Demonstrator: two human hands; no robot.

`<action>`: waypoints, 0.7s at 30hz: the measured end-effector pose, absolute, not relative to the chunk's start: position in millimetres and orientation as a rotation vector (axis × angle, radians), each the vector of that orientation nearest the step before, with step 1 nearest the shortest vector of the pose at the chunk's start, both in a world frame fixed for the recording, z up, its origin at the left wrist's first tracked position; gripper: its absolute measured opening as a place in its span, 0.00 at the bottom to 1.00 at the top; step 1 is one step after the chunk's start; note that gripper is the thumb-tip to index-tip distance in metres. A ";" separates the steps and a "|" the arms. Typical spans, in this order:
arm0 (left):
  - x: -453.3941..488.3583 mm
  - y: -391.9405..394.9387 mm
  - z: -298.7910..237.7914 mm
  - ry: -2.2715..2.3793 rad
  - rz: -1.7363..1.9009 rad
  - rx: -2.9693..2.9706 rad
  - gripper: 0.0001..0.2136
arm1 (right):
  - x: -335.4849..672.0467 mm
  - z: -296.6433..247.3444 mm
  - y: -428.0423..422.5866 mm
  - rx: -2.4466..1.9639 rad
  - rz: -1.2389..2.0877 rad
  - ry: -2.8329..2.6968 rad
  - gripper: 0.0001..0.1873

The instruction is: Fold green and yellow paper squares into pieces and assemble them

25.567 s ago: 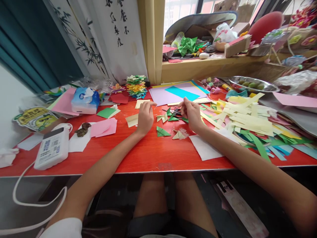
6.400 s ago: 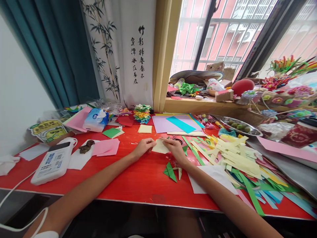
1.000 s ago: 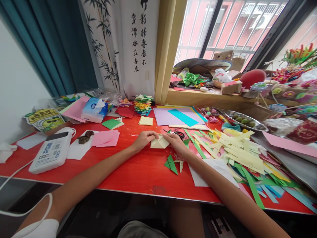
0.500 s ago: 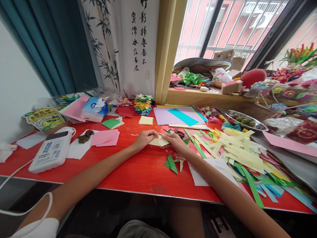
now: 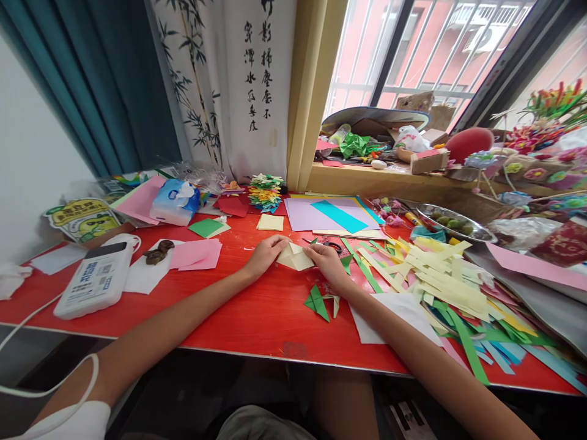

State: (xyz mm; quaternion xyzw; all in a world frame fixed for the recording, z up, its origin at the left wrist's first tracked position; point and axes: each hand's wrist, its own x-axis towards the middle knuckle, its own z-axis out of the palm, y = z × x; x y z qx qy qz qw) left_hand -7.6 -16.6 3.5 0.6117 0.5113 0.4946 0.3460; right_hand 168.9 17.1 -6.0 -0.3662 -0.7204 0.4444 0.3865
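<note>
A small cream sheet of folded paper [image 5: 295, 257] is held a little above the red table. My left hand [image 5: 267, 256] pinches its left edge between thumb and fingers. On the opposite edge, my right hand [image 5: 326, 261] grips it the same way. Crease lines show across the paper's face. Just below the hands lie green folded paper pieces [image 5: 316, 303] and a small cream folded piece [image 5: 336, 306]. Behind my right hand, black-handled scissors [image 5: 334, 247] are partly hidden.
Paper strips [image 5: 440, 275] pile up on the right, near a metal bowl [image 5: 479, 231] of green fruit. A stack of cream squares [image 5: 270, 222] and a paper-folded tower [image 5: 265, 194] stand behind. At left are pink sheets [image 5: 197, 253] and a white power box [image 5: 96, 281].
The cream paper has been turned so more of its creased face shows. My left hand has shifted slightly left, and both hands still grip the paper.
</note>
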 end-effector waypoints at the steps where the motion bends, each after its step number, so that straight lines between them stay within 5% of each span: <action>1: -7.7 -16.6 3.2 1.328 1.271 1.588 0.15 | 169.0 -5.1 16.2 -0.937 1.096 -1.845 0.18; 14: -9.6 -14.8 1.8 1.396 1.221 1.660 0.14 | 163.7 7.0 0.8 -0.960 0.553 -2.080 0.13; 21: -9.1 -16.1 2.1 1.385 1.219 1.662 0.15 | 165.2 8.5 -0.1 -0.927 0.691 -2.069 0.12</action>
